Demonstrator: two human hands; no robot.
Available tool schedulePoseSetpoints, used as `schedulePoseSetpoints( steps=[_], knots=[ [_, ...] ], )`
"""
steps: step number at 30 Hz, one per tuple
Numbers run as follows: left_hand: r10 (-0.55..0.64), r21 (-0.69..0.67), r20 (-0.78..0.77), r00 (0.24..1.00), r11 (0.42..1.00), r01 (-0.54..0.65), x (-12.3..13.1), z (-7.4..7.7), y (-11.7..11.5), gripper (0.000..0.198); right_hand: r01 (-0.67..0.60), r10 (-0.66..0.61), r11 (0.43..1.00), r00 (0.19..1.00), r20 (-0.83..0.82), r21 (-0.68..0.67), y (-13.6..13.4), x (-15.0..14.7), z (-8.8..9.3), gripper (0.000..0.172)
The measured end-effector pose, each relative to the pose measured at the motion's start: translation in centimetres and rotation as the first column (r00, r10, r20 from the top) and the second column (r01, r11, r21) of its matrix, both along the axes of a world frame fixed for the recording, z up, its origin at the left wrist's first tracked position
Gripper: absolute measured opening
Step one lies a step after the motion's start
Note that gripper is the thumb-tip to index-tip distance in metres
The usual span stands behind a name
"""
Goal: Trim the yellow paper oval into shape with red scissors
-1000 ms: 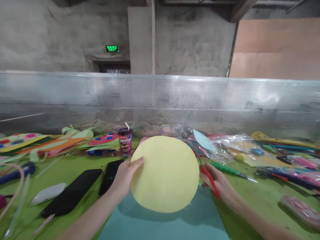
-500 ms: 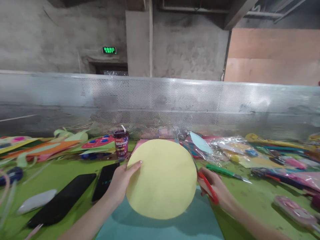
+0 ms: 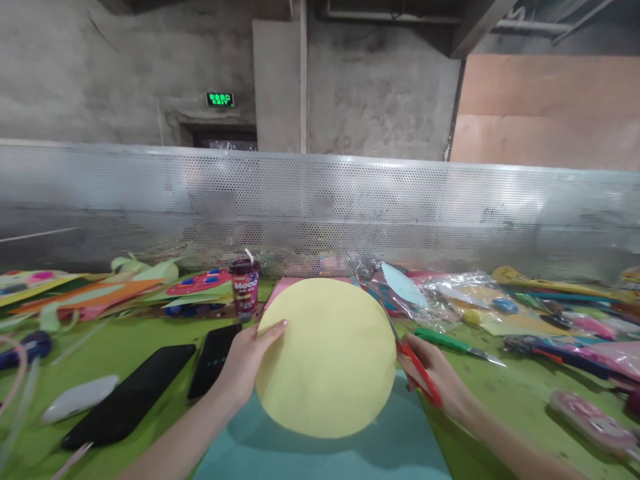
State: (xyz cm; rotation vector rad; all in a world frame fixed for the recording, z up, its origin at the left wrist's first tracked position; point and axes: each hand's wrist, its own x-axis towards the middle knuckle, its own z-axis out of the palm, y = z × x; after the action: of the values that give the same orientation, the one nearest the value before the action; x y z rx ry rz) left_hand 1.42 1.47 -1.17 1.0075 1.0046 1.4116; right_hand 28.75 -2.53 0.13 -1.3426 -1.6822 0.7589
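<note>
My left hand point(image 3: 246, 361) grips the left edge of a round yellow paper disc point(image 3: 327, 357), thumb on its front, holding it up above a teal sheet point(image 3: 400, 447). My right hand point(image 3: 435, 377) is closed round the red handles of scissors point(image 3: 417, 373), whose blades meet the disc's right edge. The disc hides the blade tips.
Two black phones point(image 3: 130, 393) point(image 3: 215, 360) and a white oval object point(image 3: 80, 398) lie left on the green table. A dark drink cup point(image 3: 245, 290) stands behind the disc. Coloured paper cut-outs point(image 3: 100, 293), plastic bags point(image 3: 450, 293), a green knife point(image 3: 450, 342) and a perforated metal screen point(image 3: 320, 207) surround.
The disc and both hands have stayed almost in place. The view has shifted slightly. The scissors remain at the disc's right edge.
</note>
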Motion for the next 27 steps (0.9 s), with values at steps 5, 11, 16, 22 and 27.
schedulePoseSetpoints(
  steps=[5,11,16,22,27],
  knots=[
    [-0.002,-0.003,-0.007,1.000,1.000,0.002,-0.07,-0.02,0.02,0.039,-0.007,0.007,1.000,1.000,0.007,-0.008,0.27,0.28,-0.27,0.023],
    [-0.006,0.019,0.000,1.000,1.000,0.006,-0.08,-0.16,0.14,0.038,0.022,-0.022,1.000,1.000,0.020,0.006,0.30,0.21,-0.31,0.023],
    [-0.007,0.014,0.000,1.000,1.000,0.007,-0.12,-0.06,0.06,0.037,0.050,-0.050,0.999,0.997,0.054,0.002,0.09,0.04,-0.04,0.025],
    [0.017,0.010,-0.003,1.000,1.000,-0.017,-0.12,0.01,0.10,0.037,0.062,-0.066,0.997,0.994,0.091,0.052,-0.21,-0.15,0.21,0.023],
    [0.025,0.023,-0.013,1.000,0.999,-0.025,-0.27,0.08,0.19,0.039,0.053,-0.062,0.996,0.988,0.142,0.065,-0.43,-0.27,0.43,0.023]
  ],
)
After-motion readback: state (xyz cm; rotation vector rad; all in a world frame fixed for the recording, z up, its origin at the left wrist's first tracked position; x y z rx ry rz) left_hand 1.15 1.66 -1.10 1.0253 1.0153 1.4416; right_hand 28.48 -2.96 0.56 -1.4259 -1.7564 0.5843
